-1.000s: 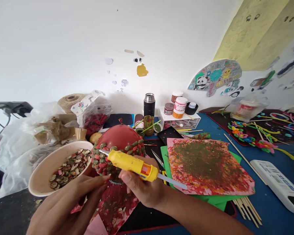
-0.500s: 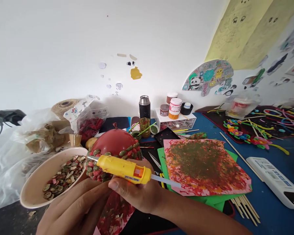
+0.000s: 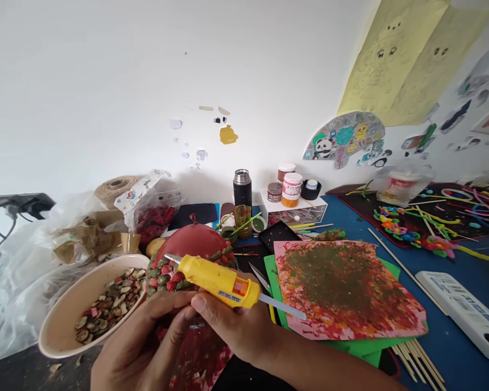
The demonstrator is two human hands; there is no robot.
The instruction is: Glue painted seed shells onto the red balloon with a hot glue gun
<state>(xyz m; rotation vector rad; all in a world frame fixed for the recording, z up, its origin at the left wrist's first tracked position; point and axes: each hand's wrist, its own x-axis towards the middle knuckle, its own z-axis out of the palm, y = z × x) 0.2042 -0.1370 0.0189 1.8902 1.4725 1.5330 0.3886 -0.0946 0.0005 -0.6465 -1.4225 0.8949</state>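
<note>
My right hand (image 3: 238, 328) is closed round a yellow glue gun (image 3: 218, 281) whose metal tip points left, over a red balloon (image 3: 189, 243). Red and green painted seed shells (image 3: 165, 277) cover the balloon's lower band. My left hand (image 3: 144, 347) sits just below the gun, its fingers curled and pressed toward the right thumb; what they pinch, if anything, is hidden. A cream bowl (image 3: 61, 326) of painted shells stands to the left of the balloon.
A red-and-green painted sheet (image 3: 346, 290) lies on green paper to the right, with scissors (image 3: 259, 277), wooden skewers (image 3: 415, 358) and a white case (image 3: 464, 315) nearby. A black flask (image 3: 242, 187), paint jars (image 3: 291, 187), a twine spool (image 3: 116, 187) and plastic bags (image 3: 20, 271) line the back.
The glue gun's tip has shifted slightly right along the balloon, and my left hand has come up closer to the right thumb. The view tilted down a little.
</note>
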